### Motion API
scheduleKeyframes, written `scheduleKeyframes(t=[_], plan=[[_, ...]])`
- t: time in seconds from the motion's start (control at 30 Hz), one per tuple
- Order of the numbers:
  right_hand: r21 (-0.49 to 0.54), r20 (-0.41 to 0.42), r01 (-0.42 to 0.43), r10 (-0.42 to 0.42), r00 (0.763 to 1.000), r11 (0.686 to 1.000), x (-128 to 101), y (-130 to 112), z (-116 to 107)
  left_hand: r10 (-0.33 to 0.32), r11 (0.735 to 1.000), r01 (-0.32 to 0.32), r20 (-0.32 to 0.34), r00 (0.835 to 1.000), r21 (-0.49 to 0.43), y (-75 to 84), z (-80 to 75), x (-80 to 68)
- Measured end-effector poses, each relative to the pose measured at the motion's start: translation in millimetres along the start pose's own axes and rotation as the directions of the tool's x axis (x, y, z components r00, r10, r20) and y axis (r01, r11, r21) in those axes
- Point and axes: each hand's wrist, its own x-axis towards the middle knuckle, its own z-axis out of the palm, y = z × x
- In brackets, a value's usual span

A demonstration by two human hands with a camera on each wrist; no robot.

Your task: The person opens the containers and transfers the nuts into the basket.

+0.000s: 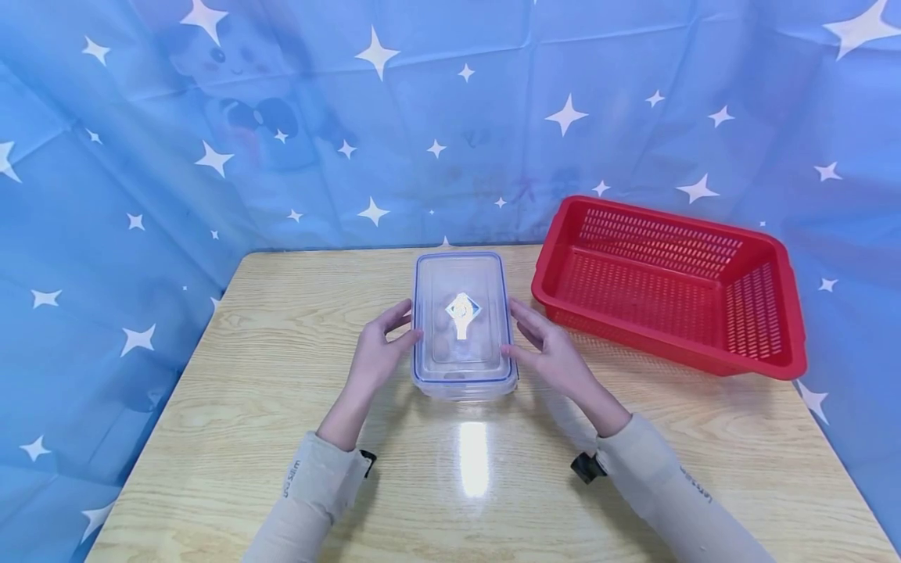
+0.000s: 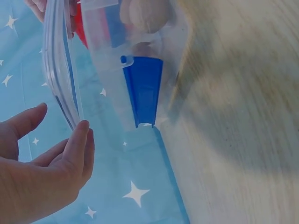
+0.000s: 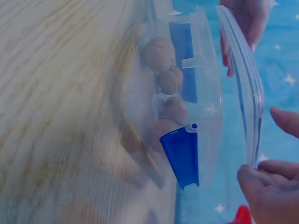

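Note:
A clear plastic lid (image 1: 461, 352) with a blue rim and a diamond-shaped label is held level between both hands. My left hand (image 1: 376, 352) holds its left edge, fingertips against the rim. On the opposite edge, my right hand (image 1: 552, 360) holds it the same way. Under the lid, with a gap showing in the wrist views, stands a clear plastic box (image 3: 210, 105) on the table. Blue latches (image 2: 144, 91) hang from the box's sides. Several round brown things (image 3: 160, 54), walnut-like, lie inside; their exact kind is unclear.
A red perforated basket (image 1: 756, 367) stands at the back right of the wood-grain table (image 1: 267, 375), close to my right hand. Behind the table hangs a blue curtain (image 1: 317, 188) with white stars. A light reflection shows on the tabletop before the box.

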Motion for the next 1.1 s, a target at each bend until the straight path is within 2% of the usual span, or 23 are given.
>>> scheduleKeyframes(t=[0.43, 0.8, 1.1], plan=[[-0.032, -0.013, -0.020, 0.019, 1.000, 0.999, 2, -14, -4, -0.003, 1.000, 0.003, 0.002, 1.000, 0.003, 12.3, -5.4, -1.3], [-0.024, -0.031, 0.006, -0.007, 1.000, 1.000, 6, -25, -8, 0.051, 0.998, -0.052, -0.022, 0.998, -0.042, 25.5, -8.2, -2.7], [-0.037, -0.045, 0.034, -0.035, 0.998, 0.999, 9, -32, -10, 0.084, 0.993, -0.089, -0.052, 0.995, -0.084, 29.2, -8.5, -3.1]])
